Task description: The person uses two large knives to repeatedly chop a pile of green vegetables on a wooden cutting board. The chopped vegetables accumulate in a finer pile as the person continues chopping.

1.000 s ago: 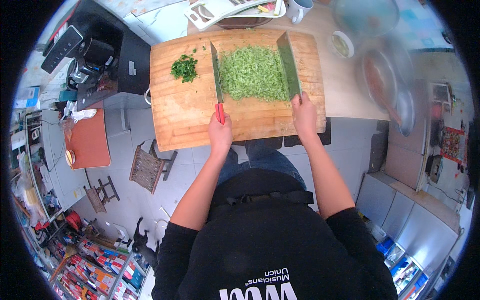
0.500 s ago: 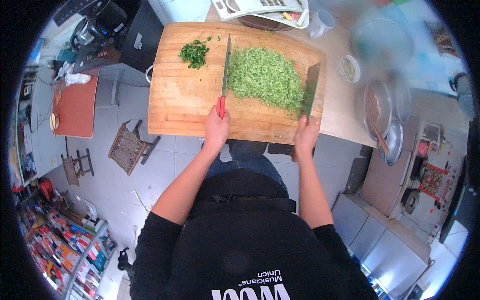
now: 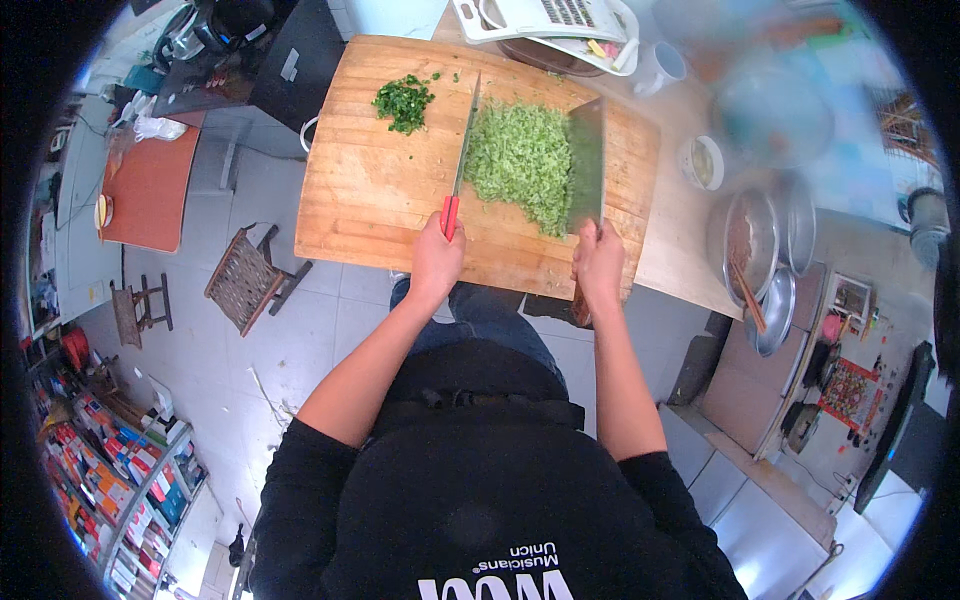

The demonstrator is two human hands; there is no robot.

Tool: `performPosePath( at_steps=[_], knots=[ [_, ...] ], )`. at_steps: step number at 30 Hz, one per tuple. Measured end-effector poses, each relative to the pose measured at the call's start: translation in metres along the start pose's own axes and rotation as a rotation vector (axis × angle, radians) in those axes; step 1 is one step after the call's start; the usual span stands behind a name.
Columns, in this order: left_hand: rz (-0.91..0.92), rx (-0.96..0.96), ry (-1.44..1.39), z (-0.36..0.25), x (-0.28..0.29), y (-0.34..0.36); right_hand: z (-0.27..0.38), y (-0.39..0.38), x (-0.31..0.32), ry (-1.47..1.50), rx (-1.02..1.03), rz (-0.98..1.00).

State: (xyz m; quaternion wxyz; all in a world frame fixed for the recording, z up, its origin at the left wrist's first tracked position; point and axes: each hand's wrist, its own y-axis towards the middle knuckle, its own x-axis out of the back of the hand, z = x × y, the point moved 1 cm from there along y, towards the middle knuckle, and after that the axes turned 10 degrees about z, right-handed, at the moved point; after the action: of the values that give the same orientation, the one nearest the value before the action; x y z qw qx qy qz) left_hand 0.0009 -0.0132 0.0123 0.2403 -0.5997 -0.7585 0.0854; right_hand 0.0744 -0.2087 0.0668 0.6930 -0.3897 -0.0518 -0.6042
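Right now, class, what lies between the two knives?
In the head view, a heap of green shreds lies between the left knife and the right knife, on the board.

This looks like a kitchen. A wooden cutting board [image 3: 370, 200] on the tabletop [image 3: 680, 235] carries chopped herbs [image 3: 403, 104] and a heap of shredded green vegetable [image 3: 520, 150], with two knives [image 3: 588, 165] at the heap's sides. Around the board are a white grater [image 3: 565, 12], a mug [image 3: 660, 68], a small bowl [image 3: 703, 162] and a metal bowl [image 3: 765, 238] with chopsticks [image 3: 748, 300]. Shelves [image 3: 120, 470] crowded with bright packages and a low stool [image 3: 245, 280] stand on the tiled floor [image 3: 350, 310]; whether it belongs to a home or a shop, I cannot tell.
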Motion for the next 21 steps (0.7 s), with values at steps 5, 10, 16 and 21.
performPosePath(
  at_steps=[5,10,16,21],
  knots=[
    [-0.017,-0.01,0.011,0.001,-0.002,0.0,-0.001,-0.003,-0.009,-0.149,0.055,0.078],
    [-0.004,-0.028,0.036,-0.002,0.0,0.002,-0.004,0.004,-0.013,-0.107,0.14,0.024],
    [-0.012,-0.008,0.008,-0.008,0.0,-0.004,0.001,0.005,-0.005,-0.19,0.255,-0.028],
    [-0.013,-0.018,0.033,-0.008,-0.001,-0.002,-0.008,0.012,-0.002,-0.165,0.19,0.002]
  ],
)
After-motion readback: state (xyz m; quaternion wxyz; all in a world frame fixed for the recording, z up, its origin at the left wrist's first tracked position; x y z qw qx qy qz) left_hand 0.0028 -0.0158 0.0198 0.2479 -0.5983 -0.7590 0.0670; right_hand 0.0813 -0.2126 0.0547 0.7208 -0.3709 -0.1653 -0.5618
